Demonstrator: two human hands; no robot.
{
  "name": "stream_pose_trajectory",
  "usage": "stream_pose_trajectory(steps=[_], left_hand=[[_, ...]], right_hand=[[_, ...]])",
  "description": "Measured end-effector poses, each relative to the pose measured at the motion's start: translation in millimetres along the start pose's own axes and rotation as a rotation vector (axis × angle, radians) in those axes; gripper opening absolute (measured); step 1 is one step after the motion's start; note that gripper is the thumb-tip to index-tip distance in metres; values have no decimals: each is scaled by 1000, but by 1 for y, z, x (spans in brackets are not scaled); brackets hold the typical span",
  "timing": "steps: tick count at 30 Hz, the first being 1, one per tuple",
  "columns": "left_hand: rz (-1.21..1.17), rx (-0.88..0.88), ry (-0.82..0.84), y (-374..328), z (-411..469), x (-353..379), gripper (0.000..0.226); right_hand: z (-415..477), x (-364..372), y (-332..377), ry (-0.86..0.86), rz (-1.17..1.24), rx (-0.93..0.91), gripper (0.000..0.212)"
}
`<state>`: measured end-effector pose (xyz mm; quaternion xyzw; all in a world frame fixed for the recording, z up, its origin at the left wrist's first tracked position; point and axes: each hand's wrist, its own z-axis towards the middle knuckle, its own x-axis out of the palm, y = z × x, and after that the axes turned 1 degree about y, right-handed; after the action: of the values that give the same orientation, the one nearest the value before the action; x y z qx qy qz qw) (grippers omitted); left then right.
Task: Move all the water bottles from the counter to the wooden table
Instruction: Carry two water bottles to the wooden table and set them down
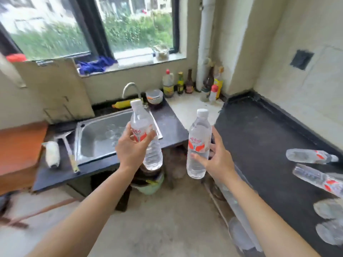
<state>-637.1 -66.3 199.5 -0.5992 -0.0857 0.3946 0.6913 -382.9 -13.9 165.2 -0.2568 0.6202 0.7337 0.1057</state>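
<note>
My left hand (132,147) grips a clear water bottle (151,154) with a white cap and red label, held upright in the air in front of the sink. My right hand (217,160) grips a second, alike water bottle (197,138), also upright above the floor. Several more water bottles lie on their sides on the dark counter (263,145) at the right edge; the nearest to the wall is one lying bottle (310,156), and below it another lying bottle (319,179). No wooden table shows in this view.
A steel sink (104,136) with a tap sits in the dark worktop ahead. A paint roller (52,153) lies left of it. Sauce bottles (178,83) stand by the wall under the window. A green bucket (150,184) stands under the counter.
</note>
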Motion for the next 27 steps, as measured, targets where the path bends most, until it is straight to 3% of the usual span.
stream_pose_trajectory(steps=[7,13,20,27], left_hand=[[109,-77,-460,81,56,-231,47],[141,-246,-697,151,80,-342,42],[222,-376,-814,236,161,-429,49],[265,-397,-867,279,273,-506,55]], right_hand=[[64,211,134,320,57,-259,102],[95,361,202,544,127,-344,98],[156,523,268,691,167,-429,81],[233,646,341,758,195,-387,89]])
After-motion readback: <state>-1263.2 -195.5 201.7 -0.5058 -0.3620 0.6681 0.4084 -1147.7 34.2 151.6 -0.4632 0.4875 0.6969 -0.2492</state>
